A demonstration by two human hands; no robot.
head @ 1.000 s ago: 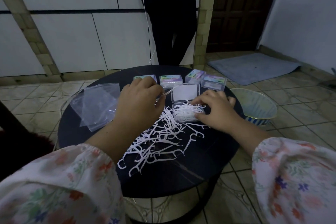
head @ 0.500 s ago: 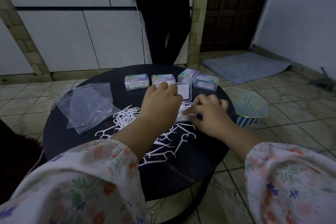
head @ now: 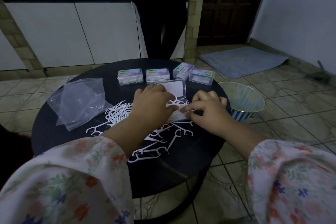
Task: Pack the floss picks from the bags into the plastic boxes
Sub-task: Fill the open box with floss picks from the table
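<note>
We see the left hand (head: 151,104) has come across to the open box (head: 177,104) at frame centre, both hands seemingly pinching floss picks (head: 179,114) into it (right hand (head: 207,112) steadying), so filling continues.

Round black table (head: 181,169): near edge bare, open to approach. Centre: loose white plastic floss picks (head: 118,114) scattered, blocking a flat sweep. Left: crumpled clear plastic bags (head: 80,100), bare strip around them. Far edge: row of four closed clear plastic boxes (head: 157,75), narrow gaps between. Open clear box lid (head: 174,88) just before them. Right, on floor: striped bowl (head: 243,100) close beside table rim.
</note>
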